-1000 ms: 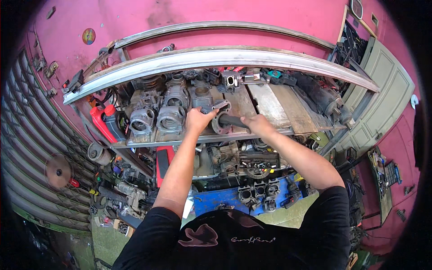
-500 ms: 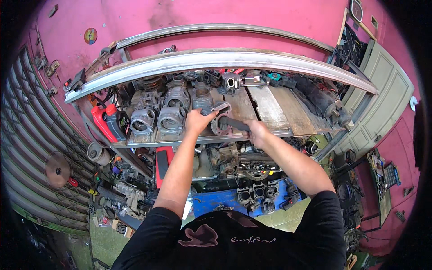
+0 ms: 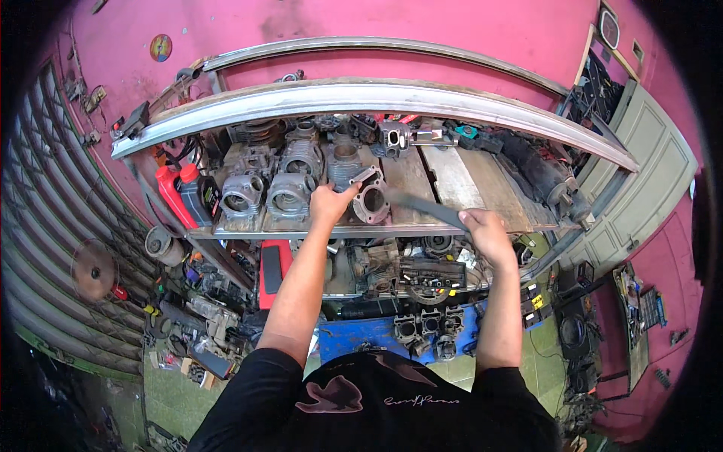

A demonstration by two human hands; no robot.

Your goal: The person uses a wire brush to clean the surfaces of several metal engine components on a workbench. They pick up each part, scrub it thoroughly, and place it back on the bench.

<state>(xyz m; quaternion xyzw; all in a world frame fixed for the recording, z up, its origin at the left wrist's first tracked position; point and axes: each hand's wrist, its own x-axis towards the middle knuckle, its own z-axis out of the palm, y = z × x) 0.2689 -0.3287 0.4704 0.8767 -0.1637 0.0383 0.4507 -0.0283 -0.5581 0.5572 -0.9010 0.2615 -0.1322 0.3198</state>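
Note:
My left hand [image 3: 331, 205] is closed on the upper left side of an engine cylinder [image 3: 382, 208], a grey metal piece with a round bore, tilted at the front edge of the wooden shelf. In my right hand [image 3: 489, 233], thumb on top, is one end of a long flat dark-grey tool [image 3: 437, 209]. Its far end is blurred beside the cylinder's right rim; whether they touch I cannot tell. Left of the cylinder stand two engine cylinder heads [image 3: 290, 197] [image 3: 242, 197] along the shelf front, with another finned cylinder [image 3: 346, 162] behind.
A metal rail [image 3: 376, 98] crosses above the shelf [image 3: 452, 181]. Red and black bottles [image 3: 197, 197] stand at its left end, a dark muffler-like part [image 3: 538, 169] at its right. Below lie engine parts and a blue board [image 3: 361, 339]. A fan [image 3: 96, 271] is at left.
My right hand has drawn the flat grey tool away from the cylinder's bore, outward to the right. My left hand keeps its hold on the cylinder. The view has shifted slightly.

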